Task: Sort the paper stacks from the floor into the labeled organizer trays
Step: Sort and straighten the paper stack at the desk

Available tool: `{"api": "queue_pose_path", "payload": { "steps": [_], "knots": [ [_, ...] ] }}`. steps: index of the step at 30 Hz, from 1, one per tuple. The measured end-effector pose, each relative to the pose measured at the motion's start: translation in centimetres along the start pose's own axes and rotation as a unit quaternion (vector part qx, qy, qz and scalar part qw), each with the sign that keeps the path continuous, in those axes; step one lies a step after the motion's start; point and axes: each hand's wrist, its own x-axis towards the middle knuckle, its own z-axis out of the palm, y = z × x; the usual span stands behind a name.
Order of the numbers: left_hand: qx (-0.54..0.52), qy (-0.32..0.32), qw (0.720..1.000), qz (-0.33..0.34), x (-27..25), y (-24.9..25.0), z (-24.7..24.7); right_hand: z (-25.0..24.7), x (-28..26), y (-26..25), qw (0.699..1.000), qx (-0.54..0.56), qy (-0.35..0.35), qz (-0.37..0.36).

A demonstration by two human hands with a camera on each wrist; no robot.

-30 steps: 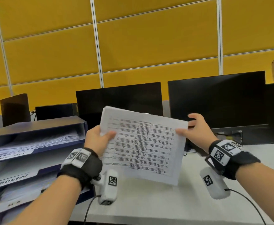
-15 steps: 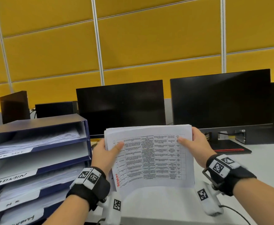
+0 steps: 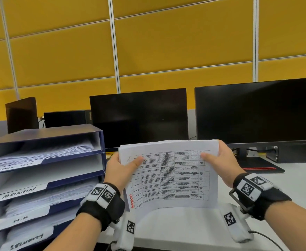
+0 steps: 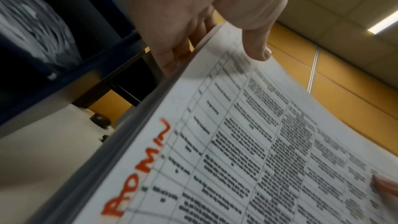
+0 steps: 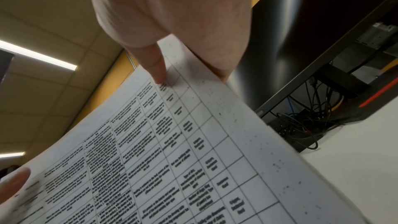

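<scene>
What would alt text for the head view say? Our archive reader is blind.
Both hands, left hand and right hand, hold a paper stack marked ADMIN in red upright on a white desk. A blue organizer stands left, its ADMIN tray second from top.

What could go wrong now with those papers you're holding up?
The paper stack is gripped only at its two side edges by the left hand and right hand, and it bows in the middle, so loose sheets might slide out. It is marked ADMIN in red, so it could go in the wrong slot. The ADMIN tray sits between trays already holding papers, and the opening looks narrow, so corners may catch.
</scene>
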Motion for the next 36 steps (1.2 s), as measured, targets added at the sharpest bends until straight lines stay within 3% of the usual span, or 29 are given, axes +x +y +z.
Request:
{"api": "queue_pose_path", "payload": {
  "steps": [3,10,14,21,27,31,36],
  "knots": [
    [-0.008,0.039,0.999,0.030,0.5,0.8,-0.5,-0.1,0.0,-0.2,1.000,-0.014,0.001,-0.006],
    [0.041,0.008,0.997,0.068,0.7,1.4,0.3,0.9,0.2,-0.8,1.000,-0.021,-0.002,-0.002],
    [0.026,0.045,0.995,0.087,1.1,1.9,0.6,0.7,0.7,-1.3,0.999,-0.017,0.024,-0.023],
    [0.039,0.016,0.998,0.047,0.6,0.2,0.0,0.7,0.4,0.6,0.999,-0.013,0.002,0.040],
    [0.067,0.004,0.993,0.100,0.9,1.2,-0.9,0.3,0.8,-1.0,0.999,-0.033,0.006,-0.019],
    [0.159,0.016,0.977,0.142,1.3,1.8,-1.0,0.3,0.8,-1.9,0.983,-0.158,0.003,-0.094],
    [0.186,0.042,0.970,0.149,1.0,1.7,-1.2,0.0,0.2,-1.6,0.955,-0.254,0.022,-0.152]
  ]
}}
